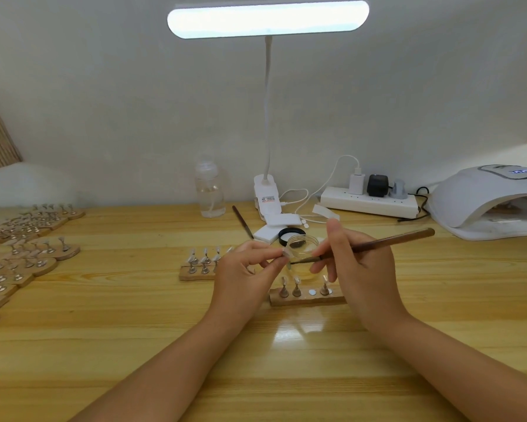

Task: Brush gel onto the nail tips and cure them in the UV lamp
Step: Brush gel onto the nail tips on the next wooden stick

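Clear plastic, thin and near weightless: nail tip [285, 254] on its small stand, pinched in left hand [246, 271] above wooden holder [307, 299], just in front of open gel jar [302, 245]. Likely springy, easily flicked away, and slick once coated; best taken by the stand beneath, never by the wet face. Held so, thumb and forefinger closed narrowly on it, remaining fingers curled loosely under. Gripped pen-fashion in right hand [358, 263], brush [375, 243]: wooden handle angled up toward the right, dark bristles laid against the tip. Fingers drawn tight around the ferrule end, little finger reaching down toward the holder, contact impossible to tell. Three more tips upright on that holder, one bare magnet spot between them. Waited at far right on table [134, 345], UV lamp [484, 205], mouth open, something dim inside.
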